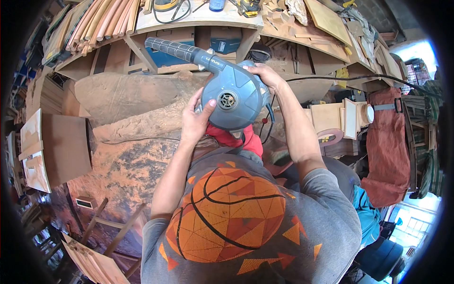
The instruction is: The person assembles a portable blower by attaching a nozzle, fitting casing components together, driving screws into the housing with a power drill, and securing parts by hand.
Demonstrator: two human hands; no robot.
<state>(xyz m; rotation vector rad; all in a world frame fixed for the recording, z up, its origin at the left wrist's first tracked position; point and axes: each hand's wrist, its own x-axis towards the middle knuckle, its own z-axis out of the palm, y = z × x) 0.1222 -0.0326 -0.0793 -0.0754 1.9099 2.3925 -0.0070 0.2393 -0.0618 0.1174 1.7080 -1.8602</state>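
Note:
A grey-blue electric leaf blower point(246, 99) is held up in front of my chest. Its ribbed black nozzle point(171, 50) points up and to the left, and a round vent faces me. My left hand point(197, 117) grips the left side of the housing, thumb on the casing near the vent. At the upper right, my right hand point(265, 75) is wrapped round the blower's handle side; part of its fingers is hidden behind the body. Red fabric point(241, 139) shows just below the blower, and a dark cord loop hangs at its right.
Along the far side runs a workbench point(198, 20) with wooden rods point(106, 21), offcuts point(273, 19) and a yellow-black power tool point(248, 7). Blue cases point(225, 41) sit beneath it. A black cable point(350, 77) stretches off right. Sawdust covers the floor point(127, 165); a wooden box point(56, 150) stands left.

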